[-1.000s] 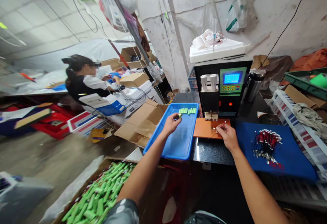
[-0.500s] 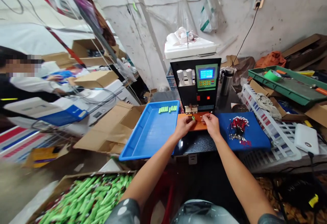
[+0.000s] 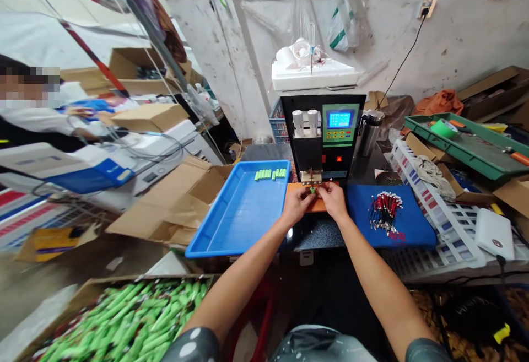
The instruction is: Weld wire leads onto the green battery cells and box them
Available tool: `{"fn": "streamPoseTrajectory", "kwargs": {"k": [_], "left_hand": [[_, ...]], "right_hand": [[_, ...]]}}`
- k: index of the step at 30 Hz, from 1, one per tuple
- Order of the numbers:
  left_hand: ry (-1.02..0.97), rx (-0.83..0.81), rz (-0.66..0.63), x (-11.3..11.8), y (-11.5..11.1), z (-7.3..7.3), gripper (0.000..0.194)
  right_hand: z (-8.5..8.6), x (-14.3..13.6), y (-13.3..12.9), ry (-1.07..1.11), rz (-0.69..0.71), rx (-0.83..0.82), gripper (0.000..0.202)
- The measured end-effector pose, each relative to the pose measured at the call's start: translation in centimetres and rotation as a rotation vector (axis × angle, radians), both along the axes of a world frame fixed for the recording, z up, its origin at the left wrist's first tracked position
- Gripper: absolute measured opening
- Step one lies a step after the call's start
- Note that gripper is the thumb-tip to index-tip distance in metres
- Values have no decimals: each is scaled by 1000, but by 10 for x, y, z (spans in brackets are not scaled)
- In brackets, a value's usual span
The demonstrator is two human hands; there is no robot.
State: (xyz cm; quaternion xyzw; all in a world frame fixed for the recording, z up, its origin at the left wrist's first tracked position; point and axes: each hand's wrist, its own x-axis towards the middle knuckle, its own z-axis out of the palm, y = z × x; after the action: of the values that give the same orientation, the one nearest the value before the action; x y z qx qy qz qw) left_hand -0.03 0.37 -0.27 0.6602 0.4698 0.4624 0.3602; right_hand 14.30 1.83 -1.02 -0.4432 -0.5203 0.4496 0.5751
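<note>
My left hand (image 3: 298, 205) pinches a small green battery cell (image 3: 313, 190) beneath the electrodes (image 3: 311, 177) of a black spot welder (image 3: 306, 155). Close beside it on the right, the fingers of my right hand (image 3: 333, 200) are pressed together on a thin wire lead, mostly hidden by the fingers; a small white tip shows above them. Both hands are over an orange board (image 3: 317, 206). To the left, several green cells (image 3: 263, 174) stand in rows in a blue tray (image 3: 231, 213). On the right, a bundle of red and black wire leads (image 3: 385, 207) lies on a blue mat (image 3: 415, 224).
A box of green wrapped batteries (image 3: 136, 318) is at lower left. A steel flask (image 3: 371, 133) stands beside the welder. Farther right are a white plastic basket (image 3: 430, 191), a green tray (image 3: 467, 152) and a white power bank (image 3: 495, 233). A co-worker (image 3: 33, 114) is at far left.
My right hand has moved left, up against the cell, with the wire lead. The cell in my left hand now sits at the welder's electrodes. The view has shifted slightly.
</note>
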Motion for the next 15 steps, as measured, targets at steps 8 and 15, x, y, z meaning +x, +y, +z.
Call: {"fn": "streamPoseTrajectory", "kwargs": {"k": [8, 15], "left_hand": [[21, 18, 13, -3, 5, -11, 28], [14, 15, 22, -2, 5, -11, 28]], "right_hand": [[-6, 0, 1, -96, -21, 45, 25], [-2, -1, -1, -159, -32, 52, 25]]}}
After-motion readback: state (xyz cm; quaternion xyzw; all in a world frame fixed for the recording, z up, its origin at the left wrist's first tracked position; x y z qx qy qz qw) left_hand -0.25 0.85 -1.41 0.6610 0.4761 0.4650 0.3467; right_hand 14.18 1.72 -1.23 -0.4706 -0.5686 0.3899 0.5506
